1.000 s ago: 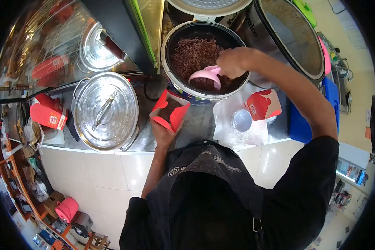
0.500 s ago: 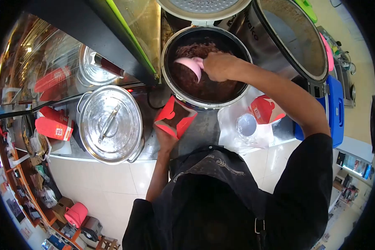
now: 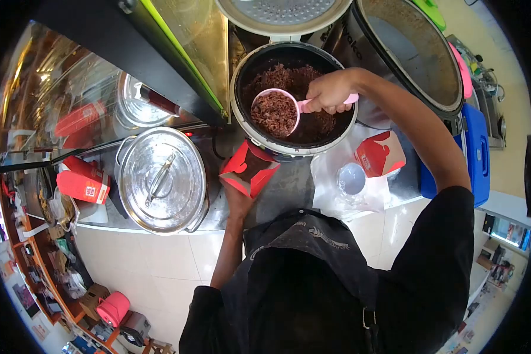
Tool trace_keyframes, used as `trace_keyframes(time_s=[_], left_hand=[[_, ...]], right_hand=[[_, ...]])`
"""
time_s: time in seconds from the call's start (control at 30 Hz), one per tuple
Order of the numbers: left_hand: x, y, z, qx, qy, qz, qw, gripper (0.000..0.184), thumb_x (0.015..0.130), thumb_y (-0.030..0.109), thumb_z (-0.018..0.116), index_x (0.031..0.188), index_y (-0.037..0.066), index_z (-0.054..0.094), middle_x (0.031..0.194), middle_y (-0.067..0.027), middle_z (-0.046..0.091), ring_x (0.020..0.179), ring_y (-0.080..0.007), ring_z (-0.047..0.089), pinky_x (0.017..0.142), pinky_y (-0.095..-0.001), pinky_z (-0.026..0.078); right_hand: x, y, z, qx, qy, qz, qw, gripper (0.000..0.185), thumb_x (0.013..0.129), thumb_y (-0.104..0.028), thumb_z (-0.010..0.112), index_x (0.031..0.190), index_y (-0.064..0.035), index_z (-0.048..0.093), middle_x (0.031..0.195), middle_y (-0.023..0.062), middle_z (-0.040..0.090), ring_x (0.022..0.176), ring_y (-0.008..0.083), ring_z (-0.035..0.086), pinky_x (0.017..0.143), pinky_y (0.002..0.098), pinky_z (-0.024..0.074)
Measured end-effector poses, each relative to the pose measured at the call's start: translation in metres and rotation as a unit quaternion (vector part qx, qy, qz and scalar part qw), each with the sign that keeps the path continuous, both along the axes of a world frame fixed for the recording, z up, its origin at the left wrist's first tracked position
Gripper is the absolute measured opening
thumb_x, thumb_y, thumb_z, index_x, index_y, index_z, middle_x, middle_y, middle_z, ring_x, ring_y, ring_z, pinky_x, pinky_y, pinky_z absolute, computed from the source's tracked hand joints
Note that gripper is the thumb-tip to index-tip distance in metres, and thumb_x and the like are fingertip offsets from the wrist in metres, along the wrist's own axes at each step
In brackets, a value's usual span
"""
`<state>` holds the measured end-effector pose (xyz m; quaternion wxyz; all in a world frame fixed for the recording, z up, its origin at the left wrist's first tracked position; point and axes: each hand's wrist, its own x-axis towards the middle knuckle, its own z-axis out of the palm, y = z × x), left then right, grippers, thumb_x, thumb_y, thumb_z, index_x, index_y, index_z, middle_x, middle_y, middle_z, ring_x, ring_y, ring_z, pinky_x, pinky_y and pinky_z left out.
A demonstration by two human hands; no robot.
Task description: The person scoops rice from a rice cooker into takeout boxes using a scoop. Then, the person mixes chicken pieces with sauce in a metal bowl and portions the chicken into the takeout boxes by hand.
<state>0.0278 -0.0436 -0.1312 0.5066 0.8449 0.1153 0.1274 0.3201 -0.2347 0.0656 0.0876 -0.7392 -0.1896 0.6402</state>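
My right hand (image 3: pixel 331 92) is closed around the handle of a pink scoop (image 3: pixel 301 106). The scoop is full of dark reddish-brown rice (image 3: pixel 275 112) and is held level over the round rice cooker (image 3: pixel 236 112), where more of the same rice lies. My left hand (image 3: pixel 238 200) is wrapped round a red takeaway box (image 3: pixel 258 184), its flaps spread and its top open, just in front of the cooker. The fingers on the box's far side are hidden.
Left of the box stands a lidded steel pot (image 3: pixel 159 203), with red cartons (image 3: pixel 84 184) beyond it. To the right are another red box (image 3: pixel 380 154), a clear cup (image 3: pixel 351 179), a large open cooker (image 3: pixel 460 97) and a blue container (image 3: pixel 477 156). The cooker's raised lid (image 3: pixel 286 10) is behind.
My right hand has turned and raised the scoop, which was tipped down in the rice and now faces up, filled. My left hand still holds the box in nearly the same place.
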Motion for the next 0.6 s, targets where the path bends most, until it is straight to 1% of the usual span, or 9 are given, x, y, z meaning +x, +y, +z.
trace_keyframes(time_s=[0.03, 0.07, 0.2, 0.3, 0.37, 0.4, 0.5, 0.53, 0.6], left_hand=[[-0.001, 0.001, -0.001, -0.007, 0.004, 0.008, 1.000, 0.106, 0.061, 0.028, 0.091, 0.138, -0.004, 0.026, 0.129, -0.0223, 0.044, 0.123, -0.0354, 0.046, 0.105, -0.0435, 0.037], [-0.006, 0.003, -0.003, -0.014, 0.008, 0.017, 1.000, 0.108, 0.061, 0.028, 0.092, 0.139, -0.004, 0.025, 0.130, -0.0220, 0.044, 0.124, -0.0354, 0.046, 0.105, -0.0434, 0.037], [-0.017, -0.005, 0.027, -0.067, 0.017, 0.041, 0.997, 0.109, 0.059, 0.025, 0.093, 0.140, -0.003, 0.026, 0.134, -0.0217, 0.042, 0.127, -0.0351, 0.044, 0.107, -0.0432, 0.037], [-0.047, -0.011, 0.003, 0.006, -0.004, 0.079, 0.997, 0.096, 0.063, 0.022, 0.091, 0.136, -0.004, 0.033, 0.132, -0.0217, 0.046, 0.125, -0.0339, 0.047, 0.105, -0.0421, 0.038], [-0.066, -0.018, 0.015, -0.073, 0.086, 0.120, 0.986, 0.076, 0.069, 0.019, 0.088, 0.126, -0.004, 0.044, 0.122, -0.0207, 0.052, 0.116, -0.0324, 0.054, 0.101, -0.0394, 0.042], [-0.069, -0.023, 0.036, -0.004, 0.091, 0.131, 0.987, 0.051, 0.073, 0.017, 0.085, 0.110, -0.002, 0.055, 0.102, -0.0149, 0.061, 0.097, -0.0255, 0.062, 0.088, -0.0360, 0.049], [-0.074, -0.030, 0.050, 0.019, 0.149, 0.066, 0.986, 0.031, 0.076, 0.015, 0.082, 0.095, 0.001, 0.062, 0.085, -0.0088, 0.062, 0.080, -0.0193, 0.062, 0.073, -0.0340, 0.049], [-0.065, -0.043, 0.069, -0.046, 0.094, 0.031, 0.994, 0.020, 0.078, 0.014, 0.079, 0.087, 0.003, 0.064, 0.076, -0.0070, 0.062, 0.071, -0.0184, 0.061, 0.066, -0.0332, 0.048], [-0.046, -0.064, 0.086, -0.016, 0.035, -0.074, 0.996, 0.018, 0.078, 0.011, 0.077, 0.088, 0.003, 0.064, 0.079, -0.0090, 0.062, 0.073, -0.0210, 0.061, 0.068, -0.0337, 0.048]], right_hand=[[0.004, -0.002, 0.002, 0.002, 0.032, -0.024, 0.999, 0.044, 0.099, -0.046, 0.049, 0.072, -0.0117, 0.045, 0.057, -0.0045, 0.038, 0.043, 0.0065, 0.037, 0.036, 0.0243, 0.0309], [0.002, -0.006, 0.003, 0.016, 0.025, -0.050, 0.998, 0.043, 0.099, -0.047, 0.049, 0.072, -0.0143, 0.042, 0.057, -0.0076, 0.034, 0.042, 0.0028, 0.032, 0.035, 0.0215, 0.0263], [-0.002, -0.025, 0.015, 0.101, 0.048, -0.174, 0.978, 0.037, 0.100, -0.043, 0.051, 0.076, -0.0142, 0.047, 0.056, -0.0085, 0.036, 0.041, 0.0016, 0.031, 0.034, 0.0191, 0.0256], [-0.018, -0.060, 0.026, 0.190, 0.080, -0.274, 0.940, 0.033, 0.099, -0.041, 0.053, 0.081, -0.0130, 0.050, 0.056, -0.0079, 0.038, 0.041, 0.0011, 0.032, 0.034, 0.0179, 0.0256], [-0.048, -0.080, 0.049, 0.211, 0.016, -0.340, 0.917, 0.031, 0.098, -0.039, 0.055, 0.086, -0.0109, 0.051, 0.056, -0.0055, 0.038, 0.040, 0.0014, 0.031, 0.034, 0.0189, 0.0239], [-0.056, -0.097, 0.055, 0.213, 0.004, -0.357, 0.909, 0.032, 0.098, -0.040, 0.055, 0.085, -0.0106, 0.051, 0.056, -0.0052, 0.037, 0.040, 0.0017, 0.030, 0.034, 0.0192, 0.0227], [-0.089, -0.139, 0.075, 0.217, -0.028, -0.386, 0.896, 0.034, 0.098, -0.041, 0.055, 0.084, -0.0099, 0.050, 0.057, -0.0051, 0.035, 0.040, 0.0023, 0.029, 0.034, 0.0196, 0.0207], [-0.101, -0.154, 0.082, 0.216, -0.040, -0.390, 0.894, 0.035, 0.098, -0.041, 0.054, 0.084, -0.0098, 0.049, 0.057, -0.0052, 0.035, 0.040, 0.0024, 0.029, 0.035, 0.0197, 0.0202], [-0.128, -0.183, 0.091, 0.204, -0.053, -0.427, 0.879, 0.034, 0.099, -0.040, 0.054, 0.084, -0.0101, 0.049, 0.057, -0.0051, 0.034, 0.041, 0.0026, 0.028, 0.035, 0.0198, 0.0199]])
